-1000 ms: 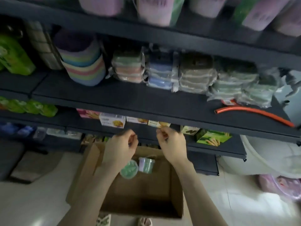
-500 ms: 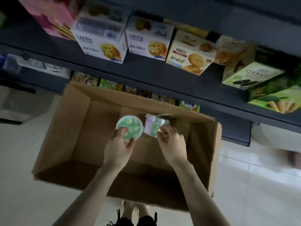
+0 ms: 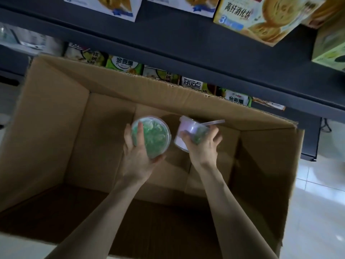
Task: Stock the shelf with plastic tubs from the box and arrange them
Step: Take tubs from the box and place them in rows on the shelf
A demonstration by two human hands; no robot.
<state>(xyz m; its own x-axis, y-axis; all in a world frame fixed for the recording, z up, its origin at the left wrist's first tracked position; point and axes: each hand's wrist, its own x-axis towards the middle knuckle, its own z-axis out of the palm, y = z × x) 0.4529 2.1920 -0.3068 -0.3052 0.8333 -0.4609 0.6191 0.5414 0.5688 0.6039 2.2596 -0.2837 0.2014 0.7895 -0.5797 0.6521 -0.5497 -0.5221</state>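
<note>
Head view: the fingers (image 3: pixel 139 130) of the left hand (image 3: pixel 137 159) curl round a round clear plastic tub with green contents (image 3: pixel 155 141), its lid turned toward the camera. The right hand (image 3: pixel 203 152) clasps a pale lilac plastic tub (image 3: pixel 186 131), tipped on its side, just right of the green one; whether the two touch I cannot tell. Both tubs are low inside the large brown cardboard box (image 3: pixel 56 113), near its far wall. The box floor that shows holds no other tubs, so these are probably the last pair. Beyond the far wall, the dark metal shelf (image 3: pixel 186 49) carries biscuit cartons (image 3: pixel 261 19). Neither tub is shelved yet; lifting, placing and arranging remain.
</note>
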